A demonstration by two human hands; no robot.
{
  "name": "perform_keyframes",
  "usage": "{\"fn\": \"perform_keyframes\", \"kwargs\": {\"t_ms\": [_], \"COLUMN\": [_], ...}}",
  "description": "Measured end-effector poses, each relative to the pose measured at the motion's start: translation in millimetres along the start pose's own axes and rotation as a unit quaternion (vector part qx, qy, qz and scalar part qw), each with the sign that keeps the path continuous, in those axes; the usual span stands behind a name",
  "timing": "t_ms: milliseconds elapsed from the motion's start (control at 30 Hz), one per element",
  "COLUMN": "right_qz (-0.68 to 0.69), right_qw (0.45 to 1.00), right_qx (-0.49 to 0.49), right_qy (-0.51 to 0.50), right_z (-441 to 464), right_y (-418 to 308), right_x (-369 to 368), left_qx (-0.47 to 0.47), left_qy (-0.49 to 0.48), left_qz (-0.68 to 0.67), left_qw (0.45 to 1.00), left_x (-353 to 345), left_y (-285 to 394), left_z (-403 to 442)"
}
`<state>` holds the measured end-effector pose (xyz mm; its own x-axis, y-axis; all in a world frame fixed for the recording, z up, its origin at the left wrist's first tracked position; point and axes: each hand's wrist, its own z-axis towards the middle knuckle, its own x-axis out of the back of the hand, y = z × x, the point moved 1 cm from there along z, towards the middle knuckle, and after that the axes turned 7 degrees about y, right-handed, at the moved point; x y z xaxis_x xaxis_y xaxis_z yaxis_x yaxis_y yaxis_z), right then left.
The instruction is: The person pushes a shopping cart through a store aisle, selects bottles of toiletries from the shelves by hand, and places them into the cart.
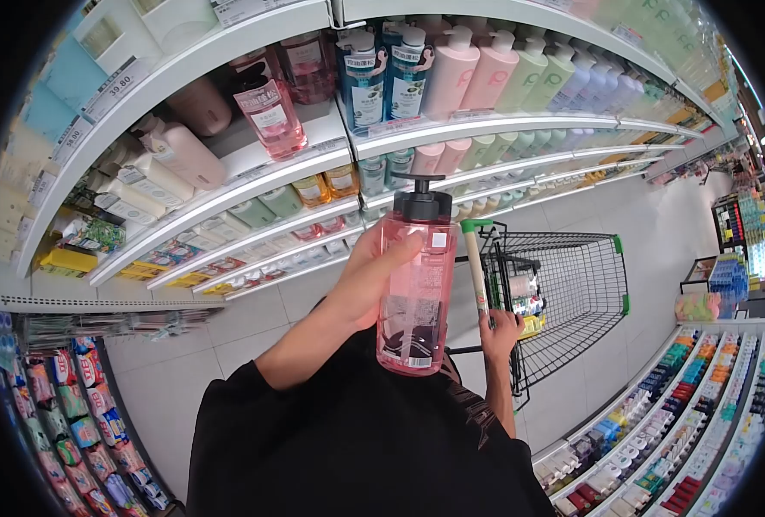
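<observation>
My left hand is wrapped around a clear pink pump bottle with a black pump top. The bottle is held upright before my chest, its label side with small print and a barcode facing me. Over to the right, my right hand grips the shopping cart handle near its lower end. Inside the wire shopping cart lie a few packaged items, partly behind the handle frame; I cannot make out their kind.
Ahead runs a shelf of pump bottles, among them a similar pink bottle, blue bottles and pale pink bottles. Packaged goods fill a rack at lower left. Another stocked shelf stands at lower right. Tiled floor lies between.
</observation>
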<state>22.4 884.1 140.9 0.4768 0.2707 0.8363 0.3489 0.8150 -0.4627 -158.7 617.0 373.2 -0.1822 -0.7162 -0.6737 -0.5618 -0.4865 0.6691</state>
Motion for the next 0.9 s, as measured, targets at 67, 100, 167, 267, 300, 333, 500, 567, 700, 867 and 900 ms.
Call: {"fn": "perform_keyframes", "kwargs": {"t_ms": [67,100,167,267,300,333,500,567,700,867,900], "right_qz": [-0.002,-0.001,-0.005,-0.02,-0.026,-0.032,-0.048,-0.047,-0.049,-0.139,-0.15], "right_qw": [1.0,1.0,1.0,1.0,0.999,0.999,0.991,0.984,0.949,0.9,0.891], "right_qx": [-0.001,-0.001,0.004,0.01,0.0,-0.009,-0.035,-0.056,-0.095,-0.081,-0.089], "right_qy": [-0.001,-0.003,-0.008,-0.016,-0.03,-0.042,-0.12,-0.162,-0.298,-0.404,-0.419], "right_z": [-1,-1,-2,-7,-8,-8,-9,-10,3,13,13], "right_y": [-1,-1,-1,2,2,2,1,0,-4,-25,-28], "right_x": [1,2,1,1,3,4,15,21,38,58,60], "left_qx": [0.012,0.023,0.025,0.034,0.04,0.04,0.052,0.043,0.052,0.058,0.051], "left_qy": [0.022,0.045,0.046,0.061,0.074,0.076,0.114,0.112,0.086,0.072,0.074], "left_qz": [-0.002,-0.003,-0.006,-0.015,-0.02,-0.023,-0.046,-0.051,-0.064,-0.086,-0.094], "left_qw": [1.0,0.999,0.999,0.997,0.996,0.996,0.991,0.991,0.993,0.992,0.992], "left_x": [3,5,14,18,19,20,28,35,37,26,25], "left_y": [-7,-11,-15,-14,-14,-14,-17,-22,-22,-18,-17], "left_z": [0,1,1,-4,-6,-8,-11,-10,-9,-9,-8]}}
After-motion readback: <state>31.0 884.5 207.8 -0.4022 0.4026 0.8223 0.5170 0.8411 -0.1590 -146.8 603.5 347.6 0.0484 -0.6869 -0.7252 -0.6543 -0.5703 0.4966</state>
